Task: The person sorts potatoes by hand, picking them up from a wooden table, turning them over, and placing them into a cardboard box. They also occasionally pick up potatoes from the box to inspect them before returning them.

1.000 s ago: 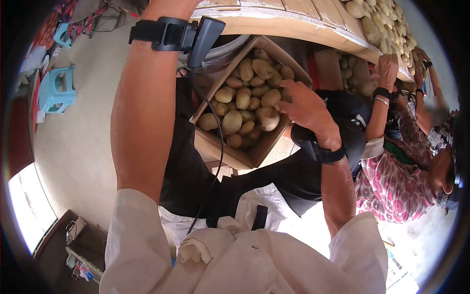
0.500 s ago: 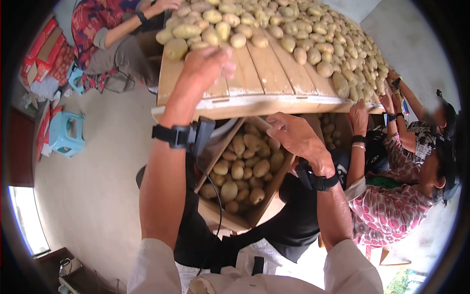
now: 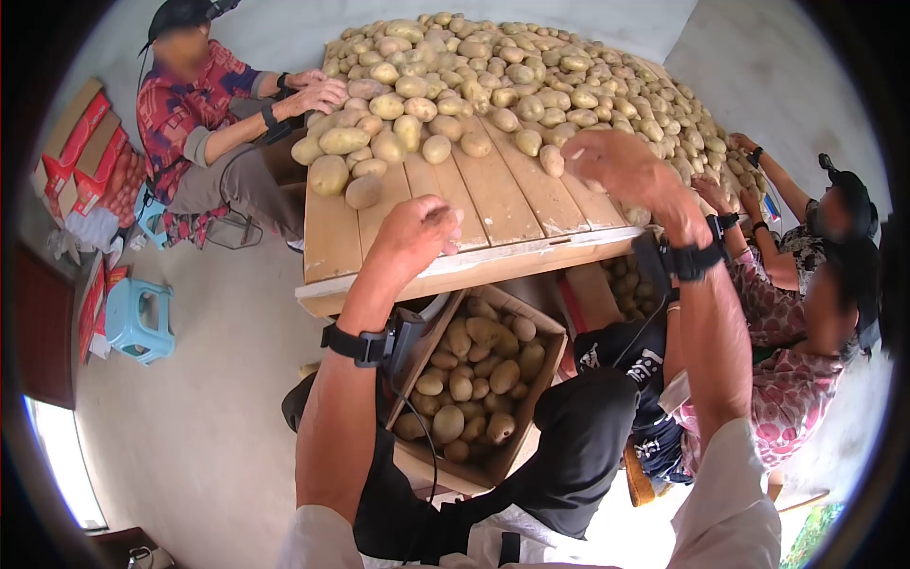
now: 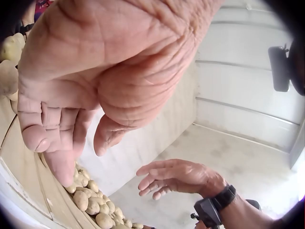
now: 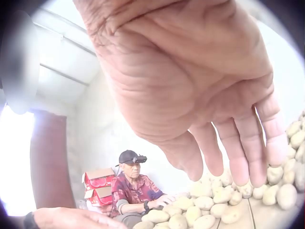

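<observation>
Many potatoes [image 3: 437,149] are pale yellow-brown & approx. oval (some rounder).

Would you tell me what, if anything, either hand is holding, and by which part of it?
Nothing is held: the left hand and the right hand both show empty palms.

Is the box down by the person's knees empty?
No, the cardboard box below the edge of the wooden table has lots of potatoes in it.
</observation>
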`<state>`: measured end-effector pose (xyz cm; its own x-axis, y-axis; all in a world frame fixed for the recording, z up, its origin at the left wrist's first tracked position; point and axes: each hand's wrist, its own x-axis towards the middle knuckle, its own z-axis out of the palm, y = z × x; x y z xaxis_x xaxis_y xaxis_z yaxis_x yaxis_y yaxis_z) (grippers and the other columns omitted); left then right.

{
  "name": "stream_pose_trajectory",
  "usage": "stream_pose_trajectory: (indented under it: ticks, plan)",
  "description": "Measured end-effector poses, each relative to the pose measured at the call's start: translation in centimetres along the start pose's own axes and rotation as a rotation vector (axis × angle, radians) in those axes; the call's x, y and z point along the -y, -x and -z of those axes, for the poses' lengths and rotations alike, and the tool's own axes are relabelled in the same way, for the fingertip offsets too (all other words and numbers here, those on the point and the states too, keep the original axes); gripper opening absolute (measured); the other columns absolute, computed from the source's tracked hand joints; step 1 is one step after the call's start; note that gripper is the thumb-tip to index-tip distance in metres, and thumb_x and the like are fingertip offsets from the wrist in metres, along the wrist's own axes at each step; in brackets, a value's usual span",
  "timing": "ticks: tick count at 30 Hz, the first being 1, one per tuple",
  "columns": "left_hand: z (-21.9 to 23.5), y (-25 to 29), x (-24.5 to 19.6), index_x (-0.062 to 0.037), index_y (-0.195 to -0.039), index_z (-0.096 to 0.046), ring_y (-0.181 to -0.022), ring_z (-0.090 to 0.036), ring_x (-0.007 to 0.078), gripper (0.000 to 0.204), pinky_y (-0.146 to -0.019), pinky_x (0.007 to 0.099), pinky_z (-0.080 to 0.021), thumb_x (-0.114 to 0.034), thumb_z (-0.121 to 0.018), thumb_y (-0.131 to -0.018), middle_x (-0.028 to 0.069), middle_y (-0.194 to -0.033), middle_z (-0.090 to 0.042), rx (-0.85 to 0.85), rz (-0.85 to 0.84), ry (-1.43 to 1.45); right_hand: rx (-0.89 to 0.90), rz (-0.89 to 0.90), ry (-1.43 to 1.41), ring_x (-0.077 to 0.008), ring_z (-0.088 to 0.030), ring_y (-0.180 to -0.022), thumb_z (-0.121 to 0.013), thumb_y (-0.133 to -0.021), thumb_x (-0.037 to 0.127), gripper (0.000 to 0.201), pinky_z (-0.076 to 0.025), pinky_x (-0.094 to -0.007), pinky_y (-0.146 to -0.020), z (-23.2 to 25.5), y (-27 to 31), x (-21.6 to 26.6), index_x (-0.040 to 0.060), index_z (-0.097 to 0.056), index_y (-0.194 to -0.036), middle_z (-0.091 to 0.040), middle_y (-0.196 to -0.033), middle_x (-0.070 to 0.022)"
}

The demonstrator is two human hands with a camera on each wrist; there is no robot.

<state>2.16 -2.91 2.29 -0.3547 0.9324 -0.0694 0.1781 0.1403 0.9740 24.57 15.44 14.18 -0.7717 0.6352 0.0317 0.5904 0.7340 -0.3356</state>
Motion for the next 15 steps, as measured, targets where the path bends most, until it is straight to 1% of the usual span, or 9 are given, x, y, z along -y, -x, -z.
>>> stream_pose_trajectory:
  ticks: [1, 3, 7, 9, 10, 11, 13, 14, 15]
  plan:
    - [-0.1, 0.0, 0.0, 0.0087, -0.114, -0.065, -0.074, -0.072, 0.0183, 0.038, -0.070, 0.0306, -0.055, -0.026, -0.064, -0.100, 0.0143, -0.094, -0.073, 0.013, -0.005, 0.013, -0.007, -0.003, 0.000, -0.0248, -0.069, -0.090, -0.063, -0.093, 0.023, 0.033, -0.056, -0.0384, -0.081, 1.0, -1.3, -0.5, 0.0061, -0.070, -0.121, -0.073, -0.099, -0.0132]
    - [-0.4, 0.0, 0.1, 0.0083, -0.112, -0.066, -0.074, -0.071, 0.0183, 0.036, -0.070, 0.0306, -0.056, -0.025, -0.064, -0.099, 0.0135, -0.093, -0.072, 0.020, 0.003, 0.012, 0.137, 0.027, 0.026, -0.0235, -0.069, -0.087, -0.060, -0.094, 0.025, 0.030, -0.056, -0.0370, -0.078, 3.1, -4.1, -1.4, 0.0067, -0.072, -0.115, -0.074, -0.096, -0.0089]
    - [-0.7, -0.6, 1.0, 0.0088, -0.111, -0.066, -0.074, -0.072, 0.0191, 0.033, -0.072, 0.0309, -0.056, -0.021, -0.063, -0.098, 0.0129, -0.092, -0.071, 0.065, -0.044, 0.013, 0.090, -0.090, -0.015, -0.0204, -0.067, -0.090, -0.059, -0.094, 0.028, 0.029, -0.055, -0.0345, -0.078, 5.4, -7.4, -2.7, 0.0084, -0.072, -0.111, -0.073, -0.100, -0.0063]
    - [-0.8, -0.6, 1.0, 0.0081, -0.114, -0.065, -0.081, -0.071, 0.0186, 0.033, -0.075, 0.0292, -0.054, -0.024, -0.061, -0.104, 0.0134, -0.098, -0.071, 0.099, -0.006, 0.021, -0.110, 0.135, -0.414, -0.0175, -0.066, -0.098, -0.062, -0.091, 0.030, 0.030, -0.055, -0.0345, -0.082, 4.2, -8.1, -5.0, 0.0088, -0.071, -0.111, -0.071, -0.109, -0.0065]
    - [-0.9, -0.4, 0.7, 0.0084, -0.113, -0.064, -0.082, -0.070, 0.0187, 0.033, -0.076, 0.0290, -0.056, -0.023, -0.061, -0.104, 0.0130, -0.097, -0.070, 0.094, -0.005, 0.010, -0.041, -0.084, -0.088, -0.0204, -0.064, -0.109, -0.067, -0.088, 0.034, 0.041, -0.053, -0.0371, -0.091, 3.6, -10.3, -3.9, 0.0065, -0.069, -0.118, -0.067, -0.124, -0.0090]
    - [-1.0, -0.2, 0.6, 0.0084, -0.113, -0.064, -0.082, -0.070, 0.0187, 0.033, -0.076, 0.0290, -0.056, -0.023, -0.061, -0.104, 0.0130, -0.097, -0.070, 0.097, -0.007, 0.010, -0.043, -0.087, -0.087, -0.0204, -0.064, -0.109, -0.067, -0.088, 0.034, 0.041, -0.053, -0.0371, -0.091, 2.5, -12.1, -5.4, 0.0065, -0.069, -0.118, -0.067, -0.124, -0.0090]
    - [-1.1, -0.1, 0.6, 0.0082, -0.113, -0.064, -0.084, -0.070, 0.0184, 0.030, -0.078, 0.0292, -0.057, -0.020, -0.061, -0.103, 0.0128, -0.098, -0.070, 0.101, -0.020, -0.001, 0.029, 0.105, 0.314, -0.0345, -0.067, -0.103, -0.060, -0.092, 0.031, 0.043, -0.055, -0.0458, -0.086, -1.7, -15.8, -9.7, 0.0106, -0.066, -0.129, -0.072, -0.116, -0.0111]
    - [-1.2, -0.1, 1.0, 0.0077, -0.113, -0.065, -0.086, -0.070, 0.0178, 0.026, -0.080, 0.0299, -0.058, -0.016, -0.061, -0.102, 0.0110, -0.098, -0.069, 0.103, -0.041, 0.011, 0.027, 0.108, 0.315, -0.0345, -0.067, -0.103, -0.060, -0.092, 0.031, 0.043, -0.055, -0.0458, -0.086, -3.4, -16.5, -11.0, 0.0106, -0.066, -0.129, -0.072, -0.116, -0.0111]
    - [-1.3, 0.0, 1.1, 0.0077, -0.113, -0.065, -0.086, -0.070, 0.0178, 0.026, -0.080, 0.0299, -0.058, -0.016, -0.061, -0.102, 0.0110, -0.098, -0.069, 0.100, -0.041, 0.010, -0.029, 0.029, 0.267, -0.0357, -0.065, -0.113, -0.063, -0.089, 0.034, 0.051, -0.053, -0.0466, -0.093, -5.1, -17.0, -12.1, 0.0116, -0.063, -0.135, -0.069, -0.124, -0.0137]
